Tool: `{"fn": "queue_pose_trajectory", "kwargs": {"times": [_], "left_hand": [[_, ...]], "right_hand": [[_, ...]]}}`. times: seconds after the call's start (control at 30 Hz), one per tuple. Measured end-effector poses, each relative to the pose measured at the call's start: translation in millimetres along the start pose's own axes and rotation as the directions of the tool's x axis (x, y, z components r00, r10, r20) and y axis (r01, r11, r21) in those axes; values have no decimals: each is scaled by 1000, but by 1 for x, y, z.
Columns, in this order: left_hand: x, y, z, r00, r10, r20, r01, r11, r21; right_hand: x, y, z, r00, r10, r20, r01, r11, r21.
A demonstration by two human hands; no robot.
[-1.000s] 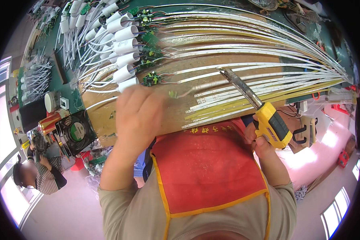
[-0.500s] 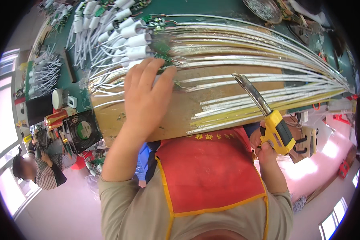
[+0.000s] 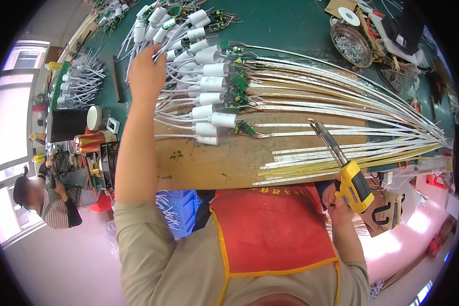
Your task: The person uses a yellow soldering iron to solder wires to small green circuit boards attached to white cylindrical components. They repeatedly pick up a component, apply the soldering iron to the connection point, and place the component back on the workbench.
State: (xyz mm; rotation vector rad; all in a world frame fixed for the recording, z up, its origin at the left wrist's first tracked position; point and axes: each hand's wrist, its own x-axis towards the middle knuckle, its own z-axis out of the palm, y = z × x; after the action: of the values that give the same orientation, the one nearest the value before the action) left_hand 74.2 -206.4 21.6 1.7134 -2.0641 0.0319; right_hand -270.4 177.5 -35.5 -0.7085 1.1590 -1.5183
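Note:
My left hand (image 3: 147,76) reaches far forward into a pile of white cylindrical housings (image 3: 160,33) with white cables and green circuit boards. Its fingers are bent close together among the cables; what they pinch is hidden. A yellow and black soldering gun (image 3: 356,186) is in my right hand (image 3: 335,200), by the board's front edge, its metal tip slanting up and left over the LED strips. In the middle, a row of housings (image 3: 211,83) lies with circuit boards (image 3: 239,82) wired to long white LED strips (image 3: 311,109). Loose strips (image 3: 301,164) lie nearer me.
A brown board (image 3: 199,166) lies on the green table (image 3: 280,30). Back right stands a metal bowl (image 3: 351,46) of small parts. More cabled housings (image 3: 81,84), a black box (image 3: 64,126) and a fan (image 3: 108,163) are at left. A person (image 3: 53,199) sits far left.
My left hand has left the row of housings and moved forward and left to the pile. The view has shifted. The soldering gun stays in my right hand.

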Motion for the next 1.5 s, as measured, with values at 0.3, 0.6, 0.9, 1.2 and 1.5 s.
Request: {"fn": "queue_pose_trajectory", "kwargs": {"times": [0.3, 0.6, 0.9, 1.2, 1.5], "left_hand": [[42, -21, 34, 996, 18, 84, -32, 984, 173], [-51, 44, -71, 996, 29, 84, -1, 947, -322], [-166, 16, -92, 711, -155, 686, 469, 832, -297], [-186, 33, -90, 869, 311, 384, -291, 950, -113], [-189, 101, -52, 464, 794, 393, -666, 605, -436]], "right_hand": [[-6, 0, -7, 997, -25, 72, 26, 1000, -16], [-4, 2, -5, 998, -15, 57, 14, 1000, 17], [0, -1, -1, 997, 3, 80, -4, 1000, 11], [-5, 3, 3, 996, -17, 84, 18, 1000, -12], [-10, -1, 8, 995, 65, 71, -61, 997, -48]]}}
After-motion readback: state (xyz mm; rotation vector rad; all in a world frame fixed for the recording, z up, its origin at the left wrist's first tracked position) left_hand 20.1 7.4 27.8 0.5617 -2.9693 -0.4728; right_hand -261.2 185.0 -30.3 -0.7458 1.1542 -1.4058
